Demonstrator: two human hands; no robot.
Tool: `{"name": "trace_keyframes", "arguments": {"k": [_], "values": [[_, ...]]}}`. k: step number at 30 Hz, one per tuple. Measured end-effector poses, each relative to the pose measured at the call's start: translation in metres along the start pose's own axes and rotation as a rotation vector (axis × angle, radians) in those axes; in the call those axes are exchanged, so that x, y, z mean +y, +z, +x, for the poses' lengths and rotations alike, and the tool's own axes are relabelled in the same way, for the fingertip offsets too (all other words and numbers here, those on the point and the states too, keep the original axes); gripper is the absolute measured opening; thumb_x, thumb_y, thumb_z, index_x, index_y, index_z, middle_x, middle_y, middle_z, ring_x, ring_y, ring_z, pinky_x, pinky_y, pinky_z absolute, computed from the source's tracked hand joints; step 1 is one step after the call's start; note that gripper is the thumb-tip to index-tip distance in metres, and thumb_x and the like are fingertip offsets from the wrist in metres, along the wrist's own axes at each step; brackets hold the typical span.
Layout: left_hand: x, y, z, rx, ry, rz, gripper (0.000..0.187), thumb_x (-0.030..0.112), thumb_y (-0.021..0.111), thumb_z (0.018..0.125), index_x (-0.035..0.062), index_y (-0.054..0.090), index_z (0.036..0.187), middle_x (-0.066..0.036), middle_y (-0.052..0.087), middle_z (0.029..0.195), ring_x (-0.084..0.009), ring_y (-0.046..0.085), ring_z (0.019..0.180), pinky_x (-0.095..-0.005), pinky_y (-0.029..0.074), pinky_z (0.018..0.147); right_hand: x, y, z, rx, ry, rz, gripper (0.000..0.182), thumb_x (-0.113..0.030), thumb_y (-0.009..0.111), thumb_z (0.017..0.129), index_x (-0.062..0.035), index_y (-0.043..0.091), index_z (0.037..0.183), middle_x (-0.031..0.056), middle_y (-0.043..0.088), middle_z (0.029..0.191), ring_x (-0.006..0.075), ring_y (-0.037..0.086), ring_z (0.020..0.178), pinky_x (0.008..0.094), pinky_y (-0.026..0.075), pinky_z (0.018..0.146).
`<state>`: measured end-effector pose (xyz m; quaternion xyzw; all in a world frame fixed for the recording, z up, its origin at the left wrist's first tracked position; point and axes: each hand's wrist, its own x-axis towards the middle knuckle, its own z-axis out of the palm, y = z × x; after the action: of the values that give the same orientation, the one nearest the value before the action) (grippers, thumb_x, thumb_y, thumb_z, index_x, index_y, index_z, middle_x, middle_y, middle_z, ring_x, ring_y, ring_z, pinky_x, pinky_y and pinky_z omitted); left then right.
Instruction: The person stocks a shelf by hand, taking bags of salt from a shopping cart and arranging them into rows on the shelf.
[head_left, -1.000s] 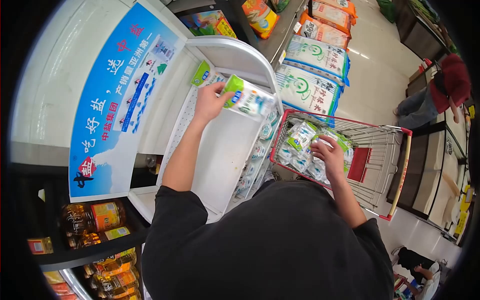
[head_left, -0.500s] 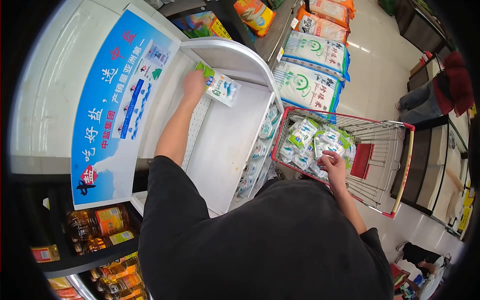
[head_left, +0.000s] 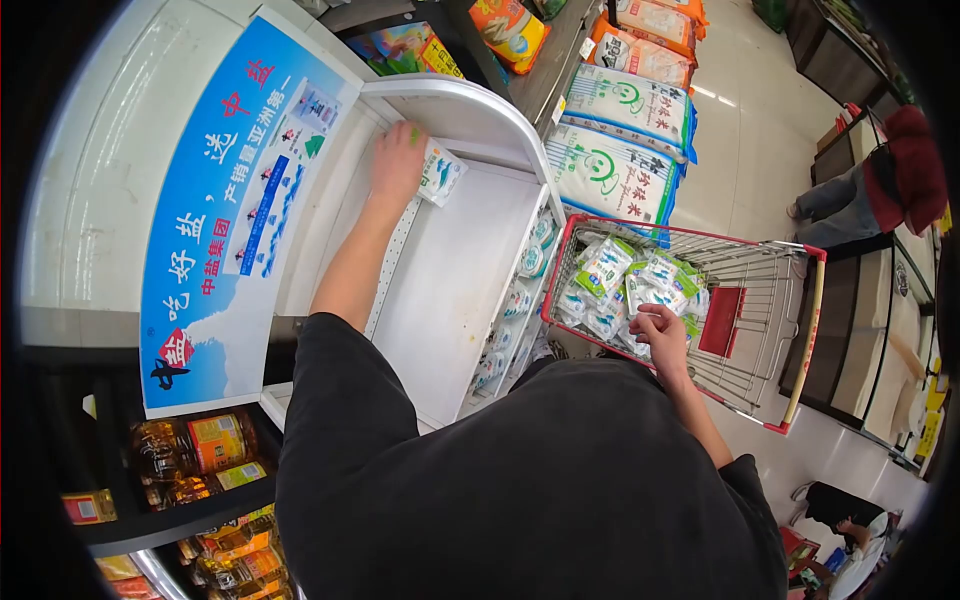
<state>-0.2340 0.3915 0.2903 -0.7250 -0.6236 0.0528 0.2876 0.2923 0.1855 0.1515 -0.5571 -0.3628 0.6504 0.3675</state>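
At the far corner of the white display shelf (head_left: 440, 290), my left hand (head_left: 398, 165) is closed over the green end of a bag of salt (head_left: 441, 176). The bag's white part sticks out to the right of my fingers and lies against the raised end panel. My right hand (head_left: 662, 335) hovers at the near side of the shopping cart (head_left: 735, 400), its fingers loosely curled and apart, with nothing visible in them. Just beyond those fingers, several white and green bags of salt (head_left: 606, 268) are heaped in the cart.
A blue sign (head_left: 215, 240) runs along the shelf's left side. Large rice sacks (head_left: 610, 172) line the floor behind the cart. Oil bottles (head_left: 215, 445) stand at lower left. A person in red (head_left: 908, 170) is at the right; another person (head_left: 850, 525) is at lower right.
My left hand has moved slightly up and right, covering more of the bag, which has shifted up and left into the shelf corner. My right hand has moved slightly down.
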Motion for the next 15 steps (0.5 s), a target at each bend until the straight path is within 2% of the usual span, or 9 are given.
{"name": "trace_keyframes", "arguments": {"k": [1, 2, 4, 9, 11, 13, 14, 15], "values": [[-0.001, 0.006, -0.003, -0.001, 0.137, 0.048, 0.067, 0.024, 0.081, 0.087, 0.0066, 0.058, 0.147, -0.013, 0.054, 0.153, -0.0299, 0.046, 0.149, -0.0554, 0.040, 0.119, 0.002, 0.000, 0.000, -0.008, -0.001, 0.000, 0.027, -0.014, 0.069, 0.104, 0.0008, 0.066, 0.126, 0.0094, 0.077, 0.095, 0.0154, 0.074, 0.087, 0.0273, 0.056, 0.073], [-0.001, 0.011, -0.006, -0.002, 0.135, 0.048, 0.067, 0.024, 0.081, 0.087, 0.0066, 0.058, 0.147, -0.013, 0.054, 0.153, -0.0299, 0.046, 0.149, -0.0554, 0.040, 0.119, 0.003, 0.000, 0.001, -0.016, -0.002, 0.001, 0.027, -0.014, 0.069, 0.104, 0.0008, 0.066, 0.126, 0.0095, 0.077, 0.095, 0.0155, 0.074, 0.087, 0.0273, 0.056, 0.073], [0.003, 0.003, -0.012, -0.060, 0.096, 0.008, 0.077, 0.032, 0.087, 0.082, 0.0065, 0.057, 0.148, -0.013, 0.051, 0.158, -0.0311, 0.040, 0.153, -0.0563, 0.032, 0.125, 0.005, 0.001, 0.001, -0.014, -0.003, -0.006, 0.028, -0.015, 0.070, 0.104, 0.0028, 0.067, 0.125, 0.0116, 0.078, 0.096, 0.0163, 0.074, 0.087, 0.0284, 0.057, 0.074], [0.013, -0.019, -0.023, -0.064, 0.130, -0.030, 0.082, 0.036, 0.089, 0.080, 0.0049, 0.056, 0.149, -0.014, 0.046, 0.163, -0.0313, 0.038, 0.156, -0.0561, 0.031, 0.127, 0.003, 0.005, 0.007, -0.009, 0.024, -0.032, 0.029, -0.015, 0.070, 0.103, 0.0053, 0.067, 0.123, 0.0138, 0.078, 0.097, 0.0177, 0.075, 0.087, 0.0294, 0.059, 0.075], [0.042, -0.003, -0.023, -0.032, 0.184, -0.123, 0.081, 0.035, 0.089, 0.081, 0.0042, 0.057, 0.149, -0.015, 0.045, 0.164, -0.0320, 0.037, 0.156, -0.0546, 0.030, 0.127, 0.018, -0.003, 0.013, -0.063, 0.003, -0.072, 0.029, -0.015, 0.069, 0.102, 0.0053, 0.067, 0.123, 0.0135, 0.077, 0.097, 0.0177, 0.075, 0.086, 0.0297, 0.059, 0.074], [0.072, 0.028, -0.046, -0.020, 0.279, -0.432, 0.083, 0.038, 0.087, 0.084, 0.0018, 0.053, 0.150, -0.018, 0.040, 0.167, -0.0346, 0.039, 0.154, -0.0547, 0.034, 0.124, 0.038, -0.017, 0.027, -0.079, -0.028, -0.117, 0.029, -0.016, 0.070, 0.102, 0.0047, 0.068, 0.121, 0.0124, 0.077, 0.096, 0.0172, 0.074, 0.084, 0.0302, 0.059, 0.075], [0.107, 0.021, -0.064, -0.044, 0.305, -0.476, 0.083, 0.038, 0.087, 0.084, 0.0018, 0.053, 0.150, -0.018, 0.040, 0.167, -0.0346, 0.039, 0.154, -0.0547, 0.034, 0.124, 0.050, -0.025, 0.031, -0.063, 0.034, -0.121, 0.028, -0.016, 0.071, 0.101, 0.0048, 0.068, 0.120, 0.0123, 0.077, 0.095, 0.0171, 0.074, 0.083, 0.0304, 0.059, 0.073], [0.140, 0.002, -0.080, -0.144, 0.215, -0.696, 0.084, 0.036, 0.087, 0.085, 0.0014, 0.051, 0.152, -0.019, 0.038, 0.168, -0.0373, 0.039, 0.153, -0.0541, 0.035, 0.124, 0.058, -0.035, 0.046, -0.055, 0.078, -0.125, 0.028, -0.017, 0.072, 0.100, 0.0048, 0.069, 0.119, 0.0122, 0.077, 0.094, 0.0170, 0.074, 0.082, 0.0306, 0.059, 0.072]]}}
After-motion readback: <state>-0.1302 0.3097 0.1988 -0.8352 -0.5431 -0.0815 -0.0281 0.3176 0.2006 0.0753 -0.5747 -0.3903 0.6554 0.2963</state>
